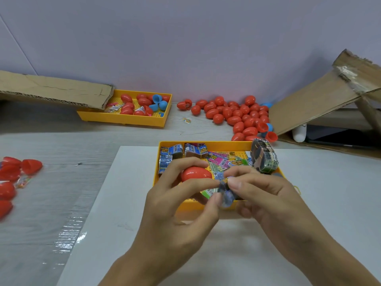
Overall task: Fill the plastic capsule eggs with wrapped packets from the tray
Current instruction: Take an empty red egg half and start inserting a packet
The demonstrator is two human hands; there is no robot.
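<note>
Your left hand (175, 195) curls around a red capsule egg (196, 174) above the yellow tray (206, 144), while your right hand (266, 195) pinches a crumpled wrapped packet (225, 196) beside it. That loose wrapper could snag the egg's seam, and the smooth shell could slip free.

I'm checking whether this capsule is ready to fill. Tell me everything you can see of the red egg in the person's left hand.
The red egg is smooth, glossy plastic, lying on its side above the near yellow tray. The left hand holds it, fingers curled over its top and thumb beneath. It looks closed; no seam or opening shows, though the fingers hide part of it. The right hand does not touch it; it pinches a small wrapped packet just beside the egg.
</note>
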